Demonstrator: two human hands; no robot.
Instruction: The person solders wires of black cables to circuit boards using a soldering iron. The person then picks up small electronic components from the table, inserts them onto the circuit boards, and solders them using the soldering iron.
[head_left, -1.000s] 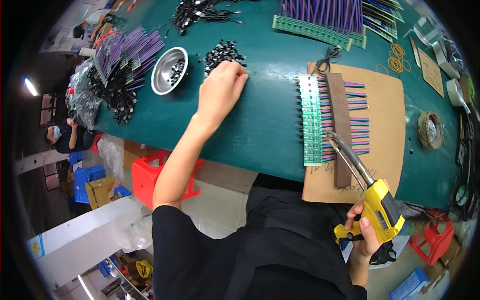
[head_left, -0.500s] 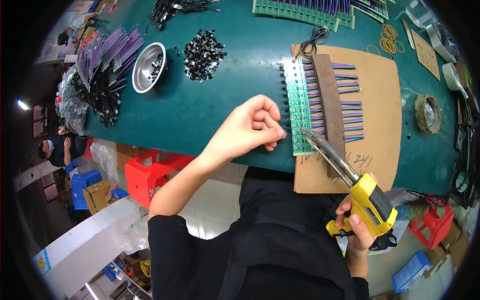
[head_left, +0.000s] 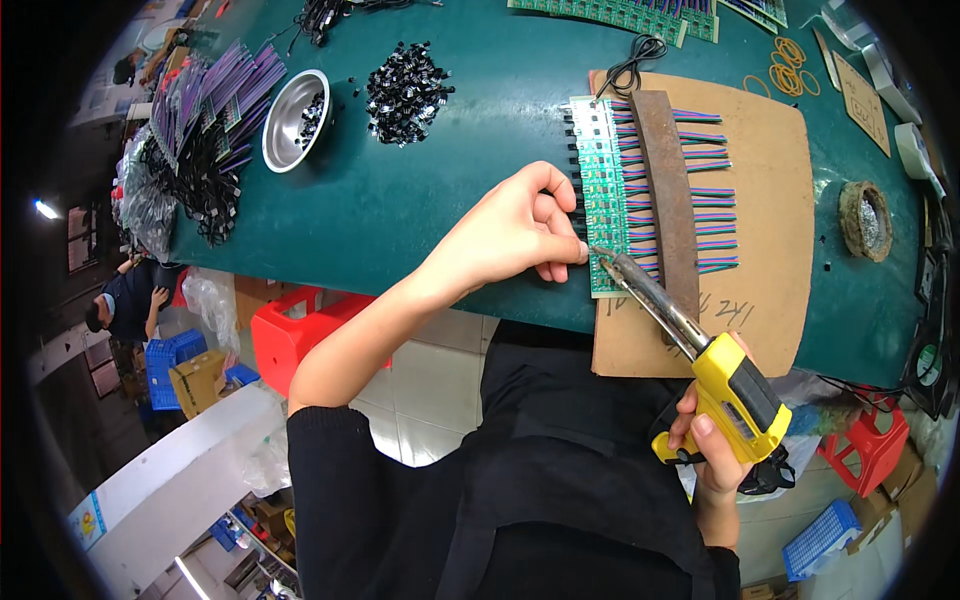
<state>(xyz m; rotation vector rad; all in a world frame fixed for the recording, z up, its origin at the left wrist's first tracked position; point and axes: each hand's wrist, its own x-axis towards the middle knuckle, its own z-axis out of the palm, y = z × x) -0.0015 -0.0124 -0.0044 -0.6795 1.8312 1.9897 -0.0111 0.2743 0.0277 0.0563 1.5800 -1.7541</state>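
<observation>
- Left hand (head_left: pixel 510 235) curled over the near left edge of the green circuit-board strip (head_left: pixel 602 195), fingertips pinched on a small black component at that edge; exactly what sits between the fingers cannot be told.
- Right hand (head_left: pixel 712 445) clenched round the yellow soldering gun (head_left: pixel 735 395), at 5 o'clock from the strip, metal tip reaching to 10 o'clock and touching the strip's near end just beside the left fingertips.
- Strip lying on a brown cardboard sheet (head_left: pixel 770 180) on the green table (head_left: pixel 400 200), with striped multicoloured wires (head_left: pixel 715 205) fanned out toward 3 o'clock.
- Rusty flat metal bar (head_left: pixel 668 190) laid across the wires, running from 12 to 6 o'clock.
- Heap of small black connectors (head_left: pixel 405 92) at 10 o'clock from the left hand, well apart.
- Steel bowl (head_left: pixel 296 118) just left of the heap, a few black parts inside.
- Bundles of wired boards (head_left: pixel 200 130) farther toward 9 o'clock at the table's left end.
- Round tip-cleaner pot (head_left: pixel 865 220) at 3 o'clock, beyond the cardboard.
- Rubber bands (head_left: pixel 790 75) at 1 o'clock.
- Red plastic stool (head_left: pixel 290 330) below the table edge at 8 o'clock.
</observation>
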